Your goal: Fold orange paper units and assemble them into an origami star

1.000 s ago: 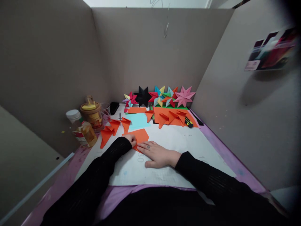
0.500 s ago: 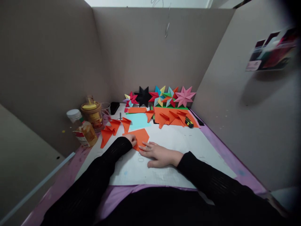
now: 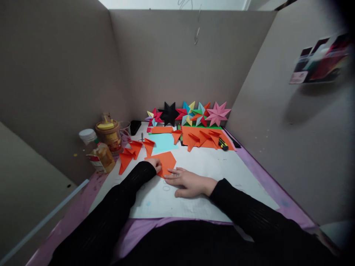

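A folded sheet of orange paper (image 3: 168, 159) lies on the white work sheet in front of me. My left hand (image 3: 155, 164) is closed, its curled fingers holding the orange paper down at its left part; the fingertips are partly hidden. Flat and with fingers stretched, my right hand (image 3: 190, 183) rests at the lower right edge of the same paper, fingertips touching it and the palm on the white sheet. To the left of the paper are several folded orange paper pieces (image 3: 135, 148). Beyond it lies light blue paper (image 3: 163, 142).
Several folded paper stars (image 3: 218, 113) stand along the back partition. More orange pieces lie on an orange sheet (image 3: 229, 143), beside a yellow-and-black cutter (image 3: 223, 144). A glue bottle (image 3: 101, 159), a brown tub (image 3: 108, 135) and a clear cup (image 3: 125, 128) stand at left.
Almost nothing differs. The right hand has shifted very slightly along the paper's edge; the left hand stays in place on it.
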The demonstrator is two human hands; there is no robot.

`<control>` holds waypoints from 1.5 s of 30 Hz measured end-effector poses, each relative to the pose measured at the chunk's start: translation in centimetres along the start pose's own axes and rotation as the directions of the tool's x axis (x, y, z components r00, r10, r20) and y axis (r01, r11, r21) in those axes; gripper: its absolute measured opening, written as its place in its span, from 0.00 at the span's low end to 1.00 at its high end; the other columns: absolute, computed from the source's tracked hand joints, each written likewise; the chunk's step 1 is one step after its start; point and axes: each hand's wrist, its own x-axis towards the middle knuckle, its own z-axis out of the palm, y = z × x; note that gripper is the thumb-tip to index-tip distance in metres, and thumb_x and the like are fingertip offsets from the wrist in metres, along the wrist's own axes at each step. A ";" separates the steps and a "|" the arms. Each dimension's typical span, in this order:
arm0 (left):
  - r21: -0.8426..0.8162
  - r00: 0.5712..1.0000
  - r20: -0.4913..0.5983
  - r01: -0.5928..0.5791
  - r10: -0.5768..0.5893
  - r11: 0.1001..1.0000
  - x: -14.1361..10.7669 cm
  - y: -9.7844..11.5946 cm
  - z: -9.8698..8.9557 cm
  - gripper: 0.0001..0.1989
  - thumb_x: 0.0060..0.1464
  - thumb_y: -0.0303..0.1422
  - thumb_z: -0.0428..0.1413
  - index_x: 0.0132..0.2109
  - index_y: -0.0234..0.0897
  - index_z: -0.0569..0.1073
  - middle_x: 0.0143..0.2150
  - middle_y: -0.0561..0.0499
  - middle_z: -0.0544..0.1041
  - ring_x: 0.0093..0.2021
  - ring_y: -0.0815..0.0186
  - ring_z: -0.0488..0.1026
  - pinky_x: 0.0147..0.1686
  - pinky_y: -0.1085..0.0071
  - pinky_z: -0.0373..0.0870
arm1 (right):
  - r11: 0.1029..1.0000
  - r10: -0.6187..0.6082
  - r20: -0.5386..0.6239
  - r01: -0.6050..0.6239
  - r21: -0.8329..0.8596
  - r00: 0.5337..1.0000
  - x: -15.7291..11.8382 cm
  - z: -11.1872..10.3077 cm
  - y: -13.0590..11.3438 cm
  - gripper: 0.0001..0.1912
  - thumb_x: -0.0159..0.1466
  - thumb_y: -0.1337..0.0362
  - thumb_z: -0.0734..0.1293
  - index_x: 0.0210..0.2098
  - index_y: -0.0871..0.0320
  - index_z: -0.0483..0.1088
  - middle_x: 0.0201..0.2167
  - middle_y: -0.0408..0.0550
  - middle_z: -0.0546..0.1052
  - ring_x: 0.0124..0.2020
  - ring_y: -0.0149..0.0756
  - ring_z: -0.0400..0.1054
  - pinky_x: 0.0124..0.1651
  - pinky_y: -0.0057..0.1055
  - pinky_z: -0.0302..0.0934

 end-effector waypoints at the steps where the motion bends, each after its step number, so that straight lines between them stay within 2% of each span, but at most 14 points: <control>1: 0.002 1.000 -0.008 -0.005 0.005 1.000 0.1 -0.1 0.1 0.11 0.49 0.37 0.48 0.33 0.37 0.72 0.26 0.52 0.72 0.26 0.67 0.66 0.26 0.73 0.58 | 1.000 -0.001 -0.003 0.001 0.004 1.000 0.0 -0.1 -0.1 0.32 0.60 0.55 0.64 0.61 0.53 0.53 0.61 0.49 0.59 0.65 0.51 0.40 0.62 0.48 0.37; 11: 0.066 0.991 -0.130 -0.022 0.030 0.998 0.5 -0.8 1.3 0.09 0.47 0.39 0.51 0.29 0.37 0.68 0.31 0.50 0.72 0.31 0.65 0.68 0.32 0.70 0.60 | 0.999 -0.025 -0.012 0.025 -0.026 1.000 0.0 -0.4 -0.6 0.32 0.60 0.57 0.64 0.61 0.55 0.53 0.60 0.51 0.61 0.65 0.49 0.40 0.61 0.46 0.41; 15: 0.034 0.986 -0.159 -0.047 0.052 0.998 0.0 -0.9 1.2 0.09 0.48 0.40 0.51 0.29 0.38 0.67 0.29 0.51 0.70 0.30 0.66 0.68 0.33 0.69 0.61 | 0.998 -0.020 0.019 0.021 -0.062 1.000 -0.3 -0.2 -0.7 0.32 0.62 0.55 0.60 0.63 0.55 0.48 0.62 0.53 0.57 0.65 0.46 0.41 0.62 0.49 0.36; 19: 0.040 0.984 -0.172 -0.034 0.040 0.999 -0.5 -0.1 -0.4 0.10 0.49 0.40 0.52 0.33 0.38 0.68 0.32 0.50 0.71 0.33 0.63 0.68 0.35 0.68 0.63 | 0.997 -0.008 0.037 0.011 -0.076 0.999 -0.4 0.0 -0.5 0.35 0.63 0.50 0.59 0.64 0.57 0.45 0.63 0.56 0.53 0.65 0.46 0.40 0.63 0.49 0.35; 23: 0.104 0.925 -0.327 -0.168 0.193 0.980 -2.8 2.3 -2.6 0.15 0.55 0.41 0.46 0.44 0.38 0.70 0.46 0.45 0.71 0.47 0.57 0.67 0.48 0.61 0.61 | 0.996 -0.038 0.016 0.040 -0.085 0.999 -0.2 0.2 -0.3 0.35 0.62 0.50 0.59 0.63 0.58 0.46 0.62 0.57 0.55 0.65 0.46 0.41 0.62 0.49 0.37; 24: 0.110 0.918 -0.276 -0.264 0.284 0.958 -3.8 3.0 -2.6 0.17 0.56 0.40 0.46 0.48 0.39 0.69 0.49 0.45 0.71 0.50 0.57 0.66 0.50 0.61 0.59 | 0.994 -0.055 0.007 0.055 -0.090 0.998 -0.1 0.3 -0.3 0.35 0.62 0.50 0.60 0.63 0.58 0.47 0.62 0.57 0.56 0.64 0.47 0.42 0.61 0.48 0.38; 26: 0.096 0.885 -0.064 -0.454 0.460 0.886 -5.9 3.8 -1.8 0.23 0.54 0.42 0.48 0.56 0.39 0.63 0.55 0.45 0.69 0.55 0.57 0.64 0.53 0.62 0.58 | 0.992 -0.074 -0.012 0.073 -0.106 0.997 0.0 0.4 -0.3 0.33 0.61 0.52 0.61 0.62 0.57 0.50 0.61 0.57 0.58 0.63 0.47 0.46 0.61 0.49 0.40; 28: 0.111 0.866 0.078 -0.500 0.494 0.859 -7.7 4.0 -0.3 0.37 0.50 0.48 0.51 0.63 0.36 0.53 0.63 0.41 0.59 0.61 0.54 0.57 0.56 0.59 0.55 | 0.991 -0.072 -0.021 0.069 -0.118 0.997 0.0 0.5 -0.2 0.32 0.61 0.53 0.62 0.61 0.56 0.52 0.60 0.57 0.60 0.62 0.47 0.48 0.61 0.50 0.39; 30: 0.161 0.890 0.143 -0.452 0.433 0.877 -8.8 3.5 1.0 0.46 0.47 0.54 0.50 0.64 0.31 0.47 0.65 0.35 0.50 0.64 0.51 0.51 0.59 0.56 0.50 | 0.992 -0.057 -0.017 0.055 -0.113 0.998 0.0 0.6 -0.2 0.34 0.61 0.53 0.62 0.62 0.57 0.51 0.60 0.58 0.59 0.63 0.48 0.46 0.61 0.51 0.38; 32: 0.197 0.915 0.183 -0.391 0.358 0.899 -9.2 2.5 1.4 0.46 0.48 0.54 0.50 0.64 0.28 0.46 0.65 0.34 0.52 0.64 0.52 0.50 0.59 0.55 0.49 | 0.994 -0.048 0.001 0.047 -0.100 0.999 -0.1 0.5 -0.3 0.36 0.61 0.52 0.62 0.63 0.58 0.48 0.61 0.58 0.57 0.64 0.48 0.44 0.61 0.50 0.38; 37: 0.295 0.979 0.139 -0.182 0.147 0.938 -8.4 0.3 -0.5 0.39 0.51 0.50 0.49 0.63 0.28 0.53 0.63 0.35 0.57 0.64 0.51 0.51 0.59 0.53 0.49 | 0.997 -0.022 0.018 0.024 -0.077 1.000 -0.2 0.2 -0.6 0.35 0.61 0.51 0.61 0.64 0.56 0.46 0.63 0.55 0.55 0.64 0.48 0.42 0.62 0.49 0.37; 41: 0.327 0.991 0.134 -0.055 0.011 0.943 -7.8 -0.1 -1.5 0.37 0.51 0.47 0.50 0.62 0.29 0.54 0.63 0.36 0.57 0.63 0.51 0.52 0.58 0.51 0.49 | 0.998 -0.021 0.017 0.022 -0.064 1.000 -0.2 0.0 -0.7 0.35 0.61 0.52 0.61 0.63 0.57 0.48 0.62 0.56 0.56 0.64 0.48 0.43 0.61 0.49 0.38; 43: 0.335 0.999 0.044 -0.028 0.014 0.942 -7.7 0.2 -1.4 0.36 0.52 0.43 0.50 0.63 0.29 0.53 0.64 0.37 0.54 0.64 0.51 0.50 0.58 0.52 0.49 | 0.998 -0.021 0.008 0.022 -0.056 1.000 -0.2 0.0 -0.7 0.35 0.61 0.51 0.62 0.63 0.57 0.49 0.62 0.56 0.57 0.64 0.48 0.44 0.61 0.49 0.38; 45: 0.322 0.993 -0.025 -0.098 0.112 0.942 -7.8 0.6 -0.9 0.34 0.53 0.41 0.50 0.63 0.32 0.53 0.65 0.39 0.53 0.65 0.52 0.47 0.59 0.52 0.48 | 0.999 -0.020 -0.015 0.019 -0.039 1.000 -0.1 0.0 -0.7 0.34 0.60 0.52 0.63 0.62 0.56 0.51 0.61 0.55 0.59 0.64 0.48 0.45 0.61 0.48 0.39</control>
